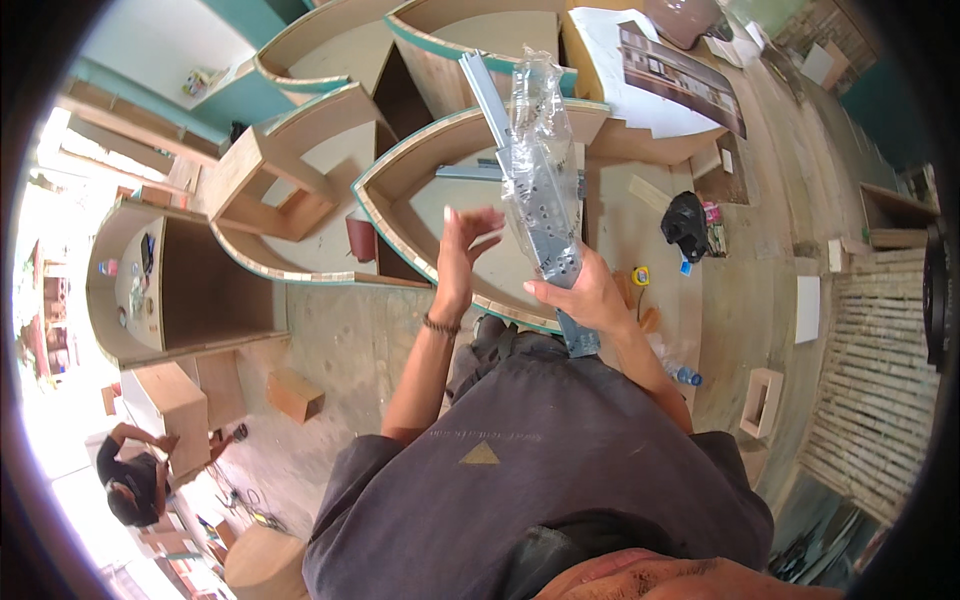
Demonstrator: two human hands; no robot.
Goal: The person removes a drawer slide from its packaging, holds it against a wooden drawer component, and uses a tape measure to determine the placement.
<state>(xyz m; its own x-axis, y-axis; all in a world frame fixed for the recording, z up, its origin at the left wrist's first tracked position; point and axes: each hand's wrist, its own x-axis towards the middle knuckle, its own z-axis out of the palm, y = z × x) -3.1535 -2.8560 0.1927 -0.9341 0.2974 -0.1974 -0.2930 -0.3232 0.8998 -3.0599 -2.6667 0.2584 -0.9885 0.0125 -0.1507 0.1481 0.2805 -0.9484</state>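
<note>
Metal rails (553,245), long grey ones in a clear plastic sleeve (537,90), are up in the air in front of the chest, tilted, right over a curved wooden cabinet shell (400,190) with a teal edge. The top end of one rail pokes out beside the sleeve, and there's another grey rail (470,172) lying inside the shell.

What could go wrong? For me the big one is a slip. That plastic looks loose and crinkly, and if the rails are free to slide in there, the bundle could shoot out one end. It's only gripped low down too, so a long stretch sticks up past the hand, and I reckon it could tip if the hold loosens. Anything that drops could ding the shell's edge or land on the feet. Bare metal ends might nick skin as well, and a hard yank on the plastic could jerk everything loose.

Now the fingers. The right hand (595,298) has them closed around the lower part of the rails, thumb across the front, the others mostly hidden behind. The left hand (458,250) is raised next to the sleeve, fingers spread wide and a bit blurry, with nothing in them that I can see. Can't tell whether the tips brush the plastic or just miss it.
</note>
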